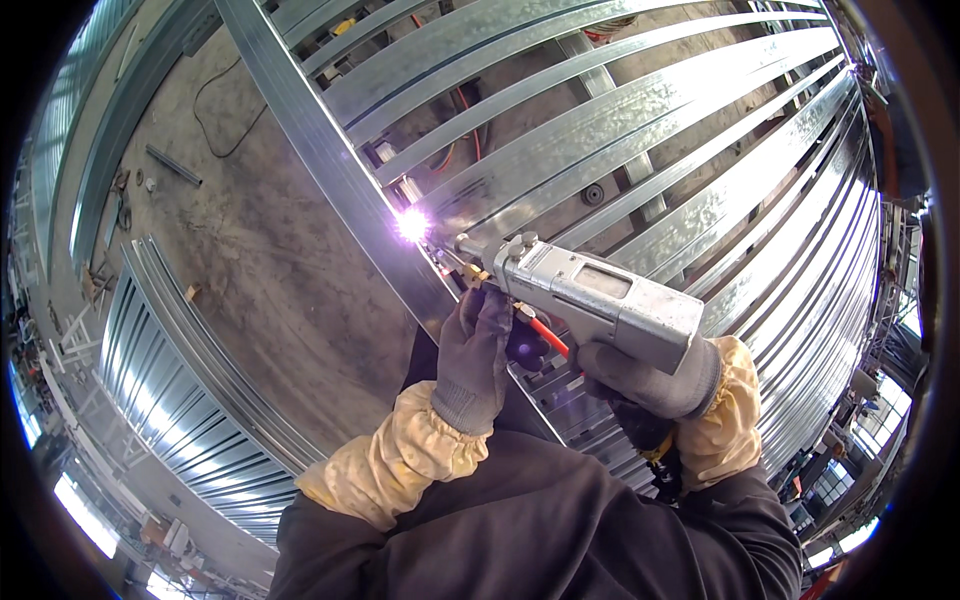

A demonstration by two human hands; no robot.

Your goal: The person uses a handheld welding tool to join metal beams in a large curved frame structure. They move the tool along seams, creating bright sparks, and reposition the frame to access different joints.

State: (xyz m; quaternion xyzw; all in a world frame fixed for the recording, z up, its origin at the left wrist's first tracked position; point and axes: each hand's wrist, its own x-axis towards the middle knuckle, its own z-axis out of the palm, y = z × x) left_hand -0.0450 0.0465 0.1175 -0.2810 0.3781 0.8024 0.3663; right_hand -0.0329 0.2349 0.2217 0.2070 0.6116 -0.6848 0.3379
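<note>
My right hand [645, 380], in a grey glove with a yellow cuff, grips the handle of a silver handheld welding gun [600, 295]. The gun's nozzle points up-left at a bright violet-white arc [411, 224] on a galvanized steel frame rail [330, 160]. My left hand [478, 350], also grey-gloved with a yellow sleeve, sits under the gun's front end, fingers curled against the nozzle area and the rail's edge. A thin red-orange wire [548, 337] runs beneath the gun between both hands.
Several parallel galvanized steel studs [640, 130] fill the upper right. Another steel frame panel [190, 400] lies on the concrete floor [260, 260] at lower left. A dark cable [215, 120] and a small metal bar [172, 165] lie on the floor. Red hoses [462, 110] run under the studs.
</note>
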